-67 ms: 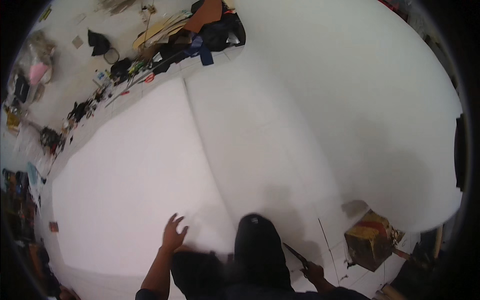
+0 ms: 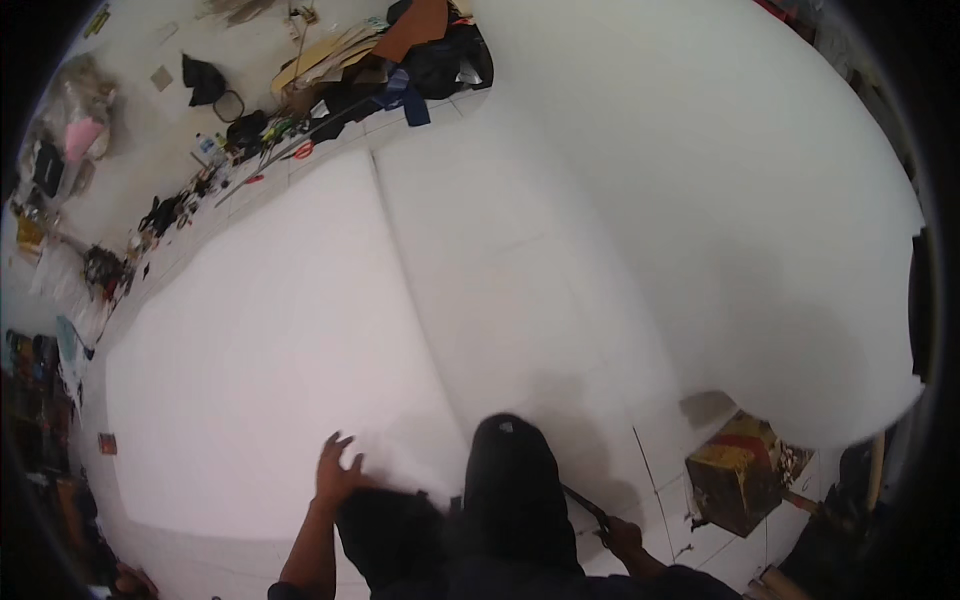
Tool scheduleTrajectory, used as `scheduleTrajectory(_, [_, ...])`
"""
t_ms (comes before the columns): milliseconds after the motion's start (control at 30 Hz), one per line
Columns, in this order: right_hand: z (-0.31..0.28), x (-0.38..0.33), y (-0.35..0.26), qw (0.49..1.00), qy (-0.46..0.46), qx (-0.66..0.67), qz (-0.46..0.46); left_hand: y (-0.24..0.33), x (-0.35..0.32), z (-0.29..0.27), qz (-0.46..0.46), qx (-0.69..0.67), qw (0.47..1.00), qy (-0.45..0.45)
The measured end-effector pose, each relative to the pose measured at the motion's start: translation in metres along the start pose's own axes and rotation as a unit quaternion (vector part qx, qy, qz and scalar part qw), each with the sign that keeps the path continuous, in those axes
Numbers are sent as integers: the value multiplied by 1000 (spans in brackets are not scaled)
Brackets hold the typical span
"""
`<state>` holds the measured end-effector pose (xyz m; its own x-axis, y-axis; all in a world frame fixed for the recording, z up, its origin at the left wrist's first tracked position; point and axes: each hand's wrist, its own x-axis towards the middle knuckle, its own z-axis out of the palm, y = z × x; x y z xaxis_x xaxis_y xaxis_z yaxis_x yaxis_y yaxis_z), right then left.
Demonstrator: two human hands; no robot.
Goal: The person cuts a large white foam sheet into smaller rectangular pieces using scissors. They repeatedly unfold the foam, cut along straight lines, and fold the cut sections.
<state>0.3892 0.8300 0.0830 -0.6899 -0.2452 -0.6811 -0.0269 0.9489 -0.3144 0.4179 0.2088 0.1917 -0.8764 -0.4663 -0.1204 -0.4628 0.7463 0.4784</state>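
Note:
My left hand [image 2: 338, 468] hovers above the thick white sheet [image 2: 260, 350] on the left, near its close edge. Its fingers are spread and hold nothing. Low on the right, beside my knee, my right hand [image 2: 624, 541] is closed around the handles of dark scissors [image 2: 586, 504]. The long blades point up and left, partly hidden behind my leg. A straight edge of the white sheet runs away from my knees toward the far side. To its right lies a paler white, see-through-looking sheet [image 2: 510, 270] over floor tiles.
A large white rounded mass [image 2: 720, 180] fills the right side. Near my right hand stands a worn yellow-brown box [image 2: 738, 480]. Scraps [image 2: 330, 75], red-handled scissors [image 2: 303, 150], a bottle [image 2: 206, 144] and other clutter line the far left floor.
My left hand has shifted slightly left. The right hand with the scissors moved a little down and nearer my leg. The view has turned slightly.

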Motion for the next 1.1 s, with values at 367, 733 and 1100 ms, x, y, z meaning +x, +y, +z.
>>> scheduleTrajectory(367, [71, 71, 1, 938, 65, -44, -338, -25, -226, -62, -243, -204, 916, 246])
scheduleTrajectory(733, [0, 139, -186, 832, 228, -288, -416, 38, -257, -35, -174, -30, 973, 149])
scheduleTrajectory(1100, [-162, 193, -149, 866, 303, 340, 206, 72, -275, -81, -113, -100, 988, 15])
